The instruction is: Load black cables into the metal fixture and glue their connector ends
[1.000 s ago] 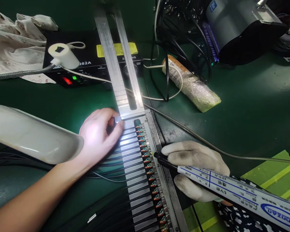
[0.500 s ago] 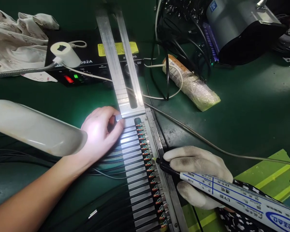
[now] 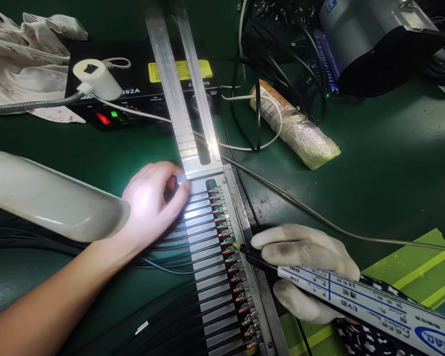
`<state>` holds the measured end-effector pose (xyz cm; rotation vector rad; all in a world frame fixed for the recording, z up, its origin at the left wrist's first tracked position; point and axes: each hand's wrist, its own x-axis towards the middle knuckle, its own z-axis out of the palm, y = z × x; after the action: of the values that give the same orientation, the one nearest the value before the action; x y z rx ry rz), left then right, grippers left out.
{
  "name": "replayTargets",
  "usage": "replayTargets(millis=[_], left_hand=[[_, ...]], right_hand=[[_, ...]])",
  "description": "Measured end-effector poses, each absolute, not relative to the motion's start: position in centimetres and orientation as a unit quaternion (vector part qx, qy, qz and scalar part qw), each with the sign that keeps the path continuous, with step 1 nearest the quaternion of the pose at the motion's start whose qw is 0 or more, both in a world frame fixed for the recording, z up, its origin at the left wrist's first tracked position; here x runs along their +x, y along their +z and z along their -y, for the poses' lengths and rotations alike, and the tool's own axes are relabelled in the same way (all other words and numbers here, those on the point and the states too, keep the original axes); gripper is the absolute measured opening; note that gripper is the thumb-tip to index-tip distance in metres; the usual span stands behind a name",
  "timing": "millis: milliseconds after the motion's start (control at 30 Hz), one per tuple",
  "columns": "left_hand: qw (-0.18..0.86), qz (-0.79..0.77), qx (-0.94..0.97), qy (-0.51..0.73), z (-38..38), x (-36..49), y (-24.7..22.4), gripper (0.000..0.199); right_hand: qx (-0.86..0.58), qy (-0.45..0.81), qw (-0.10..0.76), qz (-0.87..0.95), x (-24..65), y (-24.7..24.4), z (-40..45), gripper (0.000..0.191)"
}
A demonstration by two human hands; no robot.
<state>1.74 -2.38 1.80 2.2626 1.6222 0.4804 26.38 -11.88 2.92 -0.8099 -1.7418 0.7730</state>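
Note:
My left hand [image 3: 154,200] is bare and pinches the upper left edge of a metal fixture [image 3: 202,230], thumb and fingers closed on it. Black cables [image 3: 207,271] lie side by side across the fixture, ending in small connectors with exposed coloured wires [image 3: 230,249]. In a white glove, my right hand [image 3: 307,257] grips a labelled UV glue syringe [image 3: 348,291], its tip pointing left at a connector around the middle of the row. Whether the tip touches is too small to tell.
A white lamp tube [image 3: 55,198] hangs over my left wrist. Behind the fixture stands a black controller box [image 3: 133,106]. A plastic-wrapped roll [image 3: 296,126], a grey machine [image 3: 374,44] and a yellow-green mat [image 3: 422,272] are on the right.
Both hands keep nearly the same place and grip. The syringe body and gloved hand appear shifted very slightly to the right, and the view has moved a little.

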Motion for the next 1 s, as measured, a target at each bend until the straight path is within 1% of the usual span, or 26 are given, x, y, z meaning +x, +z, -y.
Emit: replayTargets(millis=[100,300,667,767,1000], left_hand=[[0.160,-0.571,0.788,0.167,2.37,1.76,1.80,0.020],[0.161,-0.568,0.789,0.167,2.27,1.79,1.79,0.020],[0.169,-0.583,0.779,0.157,2.40,1.91,2.05,0.017],[0.174,-0.588,0.774,0.156,2.41,1.90,2.10,0.016],[0.172,-0.585,0.778,0.153,2.37,1.82,1.98,0.016]], right_hand=[[-0.342,0.315,0.507,0.726,26.39,3.08,11.88,0.023],[-0.341,0.311,0.507,0.728,26.29,3.25,11.66,0.024],[-0.347,0.332,0.502,0.719,26.45,2.64,12.04,0.032],[-0.351,0.343,0.490,0.720,26.45,2.87,11.84,0.029],[-0.341,0.341,0.499,0.720,26.44,3.19,11.62,0.027]])
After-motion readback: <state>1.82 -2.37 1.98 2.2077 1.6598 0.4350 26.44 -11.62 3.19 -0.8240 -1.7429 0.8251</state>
